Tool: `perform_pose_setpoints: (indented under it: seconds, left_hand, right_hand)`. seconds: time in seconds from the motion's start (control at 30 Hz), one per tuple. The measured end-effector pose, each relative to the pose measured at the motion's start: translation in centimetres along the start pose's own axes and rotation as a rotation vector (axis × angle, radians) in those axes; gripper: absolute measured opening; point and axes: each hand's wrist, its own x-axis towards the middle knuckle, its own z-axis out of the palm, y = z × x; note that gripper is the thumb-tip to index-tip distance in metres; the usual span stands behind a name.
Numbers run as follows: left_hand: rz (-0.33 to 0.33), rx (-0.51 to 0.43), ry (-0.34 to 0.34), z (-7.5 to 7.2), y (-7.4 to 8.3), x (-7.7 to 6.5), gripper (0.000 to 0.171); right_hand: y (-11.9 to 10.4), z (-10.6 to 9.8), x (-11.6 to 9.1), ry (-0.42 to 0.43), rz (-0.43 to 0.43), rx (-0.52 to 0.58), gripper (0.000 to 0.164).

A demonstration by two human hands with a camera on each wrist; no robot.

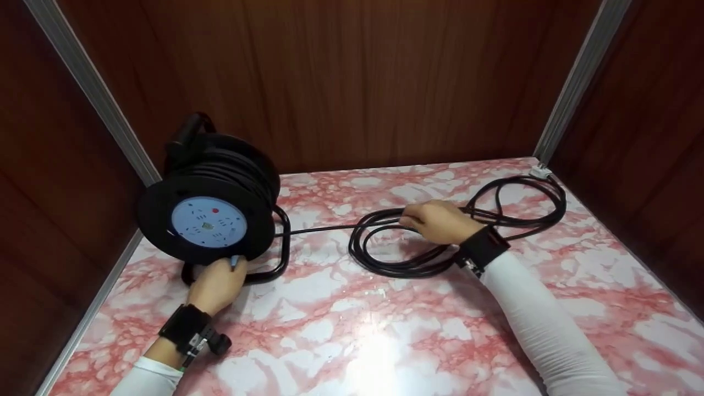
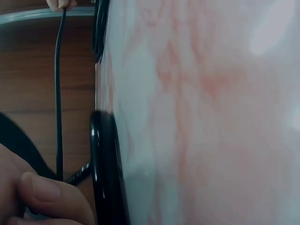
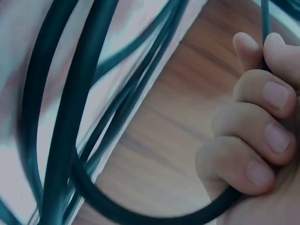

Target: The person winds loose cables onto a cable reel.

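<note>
A black cable reel stands on its tubular frame at the left, with a pale blue socket panel facing forward. At the reel's lower rim my left hand holds a small blue knob, its fingers curled. Cable is wound thickly on the drum, and a straight length of black cable runs from it to my right hand. In the right wrist view the curled fingers grip that cable. Loose cable loops lie below and around the right hand.
More loops spread to the right, ending near a white plug in the far right corner. Dark wood panels enclose the pink and white marbled tabletop at the back and sides, with grey metal strips in the corners.
</note>
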Motion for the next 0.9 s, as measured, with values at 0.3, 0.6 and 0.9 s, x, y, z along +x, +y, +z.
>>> perform_pose_setpoints:
  seconds: [0.3, 0.6, 0.9]
  left_hand:
    - [-0.069, -0.010, 0.040, -1.3, -2.3, -0.3, 0.062]
    - [-0.097, -0.021, 0.033, -1.9, -2.9, -0.3, 0.065]
    - [-0.093, -0.027, 0.002, -2.2, -2.8, -0.6, 0.066]
  right_hand:
    - [-1.8, 1.4, 0.5, 0.063, -0.120, -0.065, 0.017]
    - [1.3, -0.4, -0.4, -0.072, 0.037, 0.302, 0.031]
    - [2.9, -1.9, -1.2, 0.332, 0.016, 0.030, 0.039]
